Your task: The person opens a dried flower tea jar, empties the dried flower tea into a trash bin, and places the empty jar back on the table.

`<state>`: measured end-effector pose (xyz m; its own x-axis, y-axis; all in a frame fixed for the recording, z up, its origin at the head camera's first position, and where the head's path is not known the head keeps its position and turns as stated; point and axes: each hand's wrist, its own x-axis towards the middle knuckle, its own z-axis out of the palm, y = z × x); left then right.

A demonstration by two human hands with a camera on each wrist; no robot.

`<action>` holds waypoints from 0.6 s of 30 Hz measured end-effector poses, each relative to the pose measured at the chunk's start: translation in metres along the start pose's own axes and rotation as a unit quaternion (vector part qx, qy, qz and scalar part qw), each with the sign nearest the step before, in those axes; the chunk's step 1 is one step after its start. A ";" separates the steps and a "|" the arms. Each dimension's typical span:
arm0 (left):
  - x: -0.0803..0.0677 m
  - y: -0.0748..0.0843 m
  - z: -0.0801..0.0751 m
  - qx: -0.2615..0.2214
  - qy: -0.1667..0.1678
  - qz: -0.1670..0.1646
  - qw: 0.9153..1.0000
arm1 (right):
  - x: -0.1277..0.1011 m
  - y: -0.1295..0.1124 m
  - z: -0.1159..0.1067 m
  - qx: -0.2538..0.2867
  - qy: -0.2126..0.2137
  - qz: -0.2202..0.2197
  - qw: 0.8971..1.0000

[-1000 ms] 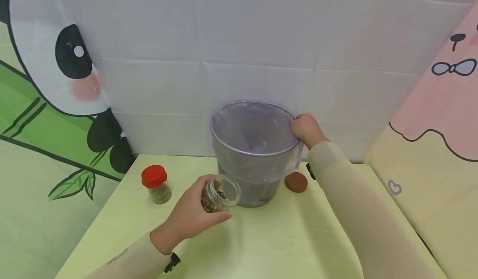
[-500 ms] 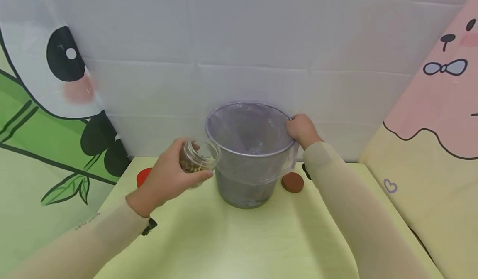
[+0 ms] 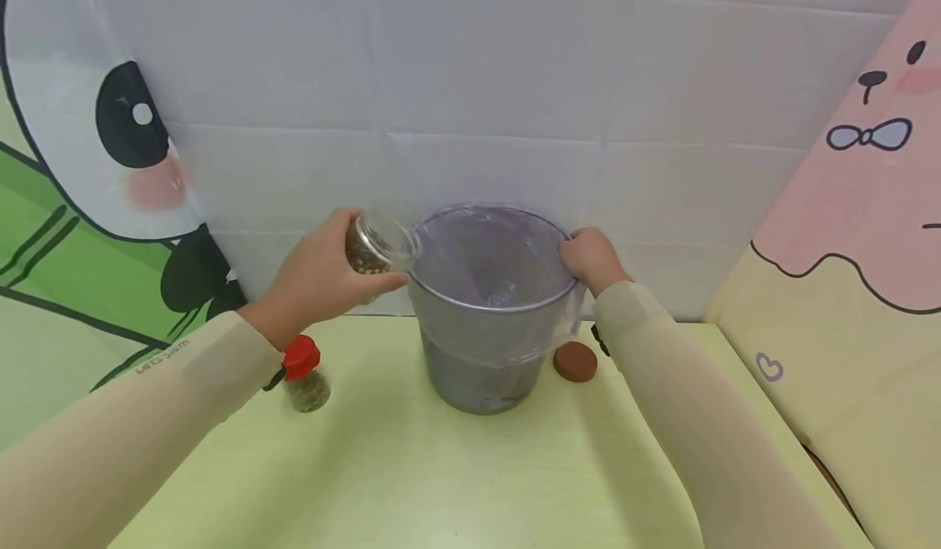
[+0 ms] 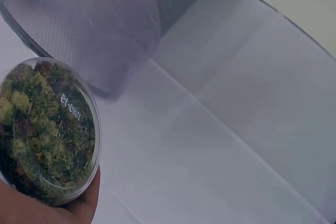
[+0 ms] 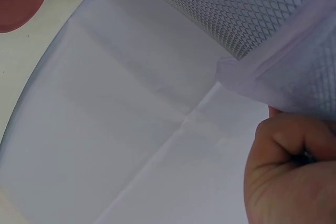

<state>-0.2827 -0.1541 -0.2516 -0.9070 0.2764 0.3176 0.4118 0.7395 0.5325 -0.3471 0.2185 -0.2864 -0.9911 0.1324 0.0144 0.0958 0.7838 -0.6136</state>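
Bin (image 3: pixel 485 345), mesh with a plastic liner, stands at frame centre on the table (image 3: pixel 441 475); the right hand (image 3: pixel 591 259) grips its rim. Left hand (image 3: pixel 323 275) clasps an open jar (image 3: pixel 375 247), tilted at the bin's left rim. Lower left, a red-capped jar (image 3: pixel 303 373); right, a brown lid (image 3: pixel 575 361).

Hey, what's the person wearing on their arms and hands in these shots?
Both arms are covered in snug, pale beige sleeves running to the wrists. The left sleeve bears small dark lettering near the cuff, too small to read. A small black strap or clip sits at each wrist. The left hand and right hand are bare, without gloves.
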 end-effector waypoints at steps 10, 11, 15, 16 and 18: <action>0.039 0.004 -0.012 0.066 0.001 0.011 0.998 | 0.001 0.002 0.000 0.004 0.002 0.000 1.000; 0.042 0.004 -0.013 0.073 -0.001 0.012 0.997 | 0.001 0.002 0.001 0.006 0.002 0.001 1.000; 0.053 0.006 -0.017 0.097 -0.002 0.020 0.995 | 0.001 0.001 0.001 0.002 0.009 -0.006 1.000; 0.055 0.006 -0.017 0.104 -0.001 0.023 0.994 | 0.001 0.001 0.001 -0.001 0.011 -0.010 1.000; 0.060 0.005 -0.017 0.116 0.003 0.030 0.993 | 0.002 0.001 0.001 -0.007 0.015 -0.015 1.000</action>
<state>-0.3330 -0.1442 -0.2161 -0.8809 0.3211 0.3477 0.4330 0.8432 0.3185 -0.3486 0.2191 -0.2881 -0.9904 0.1263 0.0569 0.0670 0.7963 -0.6012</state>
